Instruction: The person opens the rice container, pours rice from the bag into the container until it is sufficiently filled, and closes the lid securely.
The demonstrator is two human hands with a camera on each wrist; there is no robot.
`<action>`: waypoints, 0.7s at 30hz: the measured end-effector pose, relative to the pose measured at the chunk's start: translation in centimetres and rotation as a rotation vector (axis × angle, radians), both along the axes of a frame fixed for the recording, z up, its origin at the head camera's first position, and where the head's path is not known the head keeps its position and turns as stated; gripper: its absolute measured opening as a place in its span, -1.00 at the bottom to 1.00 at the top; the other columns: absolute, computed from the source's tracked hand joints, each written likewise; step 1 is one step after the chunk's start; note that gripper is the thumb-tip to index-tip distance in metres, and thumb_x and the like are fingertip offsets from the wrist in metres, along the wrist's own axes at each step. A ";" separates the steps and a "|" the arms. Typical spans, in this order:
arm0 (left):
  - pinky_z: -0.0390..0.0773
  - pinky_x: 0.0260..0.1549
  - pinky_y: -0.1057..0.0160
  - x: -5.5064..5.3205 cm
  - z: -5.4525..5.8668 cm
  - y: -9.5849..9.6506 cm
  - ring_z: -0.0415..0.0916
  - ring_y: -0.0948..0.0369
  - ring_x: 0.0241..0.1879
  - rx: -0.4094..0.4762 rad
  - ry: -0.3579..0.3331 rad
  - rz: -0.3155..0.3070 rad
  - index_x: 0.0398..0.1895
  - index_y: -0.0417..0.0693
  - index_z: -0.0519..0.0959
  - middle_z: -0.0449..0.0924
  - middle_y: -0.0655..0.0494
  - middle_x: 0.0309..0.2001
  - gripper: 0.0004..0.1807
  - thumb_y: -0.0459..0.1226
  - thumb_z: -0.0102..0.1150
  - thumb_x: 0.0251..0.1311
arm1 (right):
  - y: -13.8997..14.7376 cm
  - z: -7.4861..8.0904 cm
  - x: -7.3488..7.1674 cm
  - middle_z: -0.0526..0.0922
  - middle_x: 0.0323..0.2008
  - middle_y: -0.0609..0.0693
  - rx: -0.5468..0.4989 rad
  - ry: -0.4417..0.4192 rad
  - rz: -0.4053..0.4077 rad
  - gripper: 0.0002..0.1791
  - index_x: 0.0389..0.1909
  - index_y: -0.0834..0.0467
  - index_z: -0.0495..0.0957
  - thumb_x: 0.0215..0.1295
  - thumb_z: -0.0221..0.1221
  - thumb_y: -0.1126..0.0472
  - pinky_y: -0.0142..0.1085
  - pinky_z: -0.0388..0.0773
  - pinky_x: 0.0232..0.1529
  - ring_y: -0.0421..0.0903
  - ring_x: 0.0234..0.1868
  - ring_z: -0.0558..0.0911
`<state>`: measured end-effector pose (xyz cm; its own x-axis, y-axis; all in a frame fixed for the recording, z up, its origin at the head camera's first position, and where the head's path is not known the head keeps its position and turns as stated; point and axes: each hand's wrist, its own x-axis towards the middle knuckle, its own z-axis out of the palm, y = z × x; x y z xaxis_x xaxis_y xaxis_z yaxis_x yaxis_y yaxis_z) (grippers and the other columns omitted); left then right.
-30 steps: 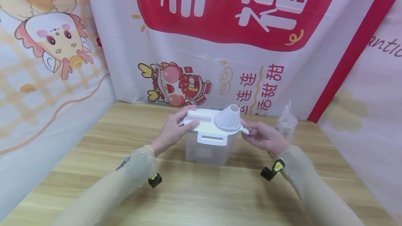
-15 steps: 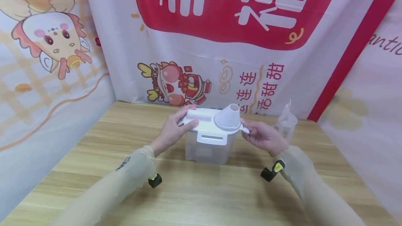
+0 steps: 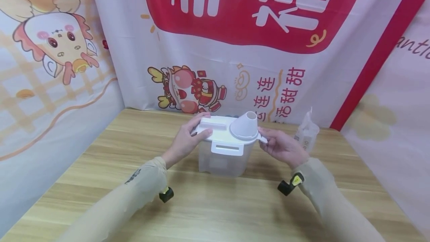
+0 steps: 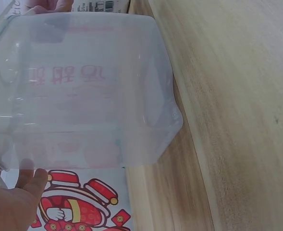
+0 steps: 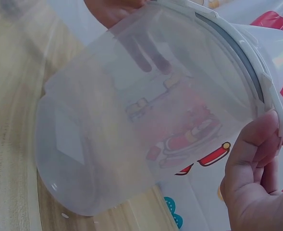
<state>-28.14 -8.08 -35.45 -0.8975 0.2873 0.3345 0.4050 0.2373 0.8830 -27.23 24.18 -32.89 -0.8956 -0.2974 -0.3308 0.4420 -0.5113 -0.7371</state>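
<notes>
A translucent plastic storage container (image 3: 221, 163) stands upright on the table, with a white lid (image 3: 221, 133) on top. The lid has a raised grip bar, a cone-shaped spout (image 3: 245, 125) and a front latch (image 3: 227, 148). My left hand (image 3: 188, 135) holds the lid's left end, thumb on top near the bar. In the left wrist view, fingers (image 4: 33, 180) of that hand reach along the container's upper side. My right hand (image 3: 282, 146) pinches the white tab (image 3: 263, 138) at the lid's right end between thumb and fingers. No contents show through the frosted wall.
Behind my right hand stands a clear plastic bag or pouch (image 3: 307, 133) with printed text. The wood-grain table (image 3: 215, 204) meets a printed cloth (image 3: 134, 66) at the back. Small white specks (image 5: 65, 215) lie by the container's base in the right wrist view.
</notes>
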 end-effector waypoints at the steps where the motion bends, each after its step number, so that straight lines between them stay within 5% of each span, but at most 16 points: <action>1: 0.19 0.34 0.01 0.0 -0.1 0.0 0.02 0.21 0.44 0.004 0.004 -0.004 0.43 0.18 0.35 0.15 0.33 0.46 -0.34 0.05 0.23 0.27 | 0.0 0.0 0.0 0.65 -0.07 0.05 0.003 0.003 -0.001 -0.69 0.10 0.21 0.52 0.35 0.20 0.35 -0.37 0.53 0.00 -0.12 -0.12 0.62; 12: 0.19 0.34 0.04 0.2 0.0 0.2 0.02 0.23 0.44 -0.001 -0.001 0.001 0.41 0.27 0.36 0.14 0.37 0.46 -0.35 0.09 0.23 0.26 | 0.2 0.3 0.2 0.68 -0.17 0.06 0.062 0.059 0.021 -0.82 -0.09 0.23 0.62 0.29 0.26 0.36 -0.35 0.56 -0.07 -0.12 -0.20 0.63; 21: 0.20 0.33 0.08 0.2 0.1 0.0 0.02 0.24 0.44 -0.003 -0.002 0.001 0.41 0.26 0.36 0.13 0.35 0.46 -0.35 0.07 0.23 0.26 | 0.2 -0.1 0.3 0.67 -0.17 0.04 0.035 0.093 0.063 -0.81 -0.02 0.23 0.58 0.40 0.13 0.34 -0.36 0.55 -0.08 -0.13 -0.20 0.61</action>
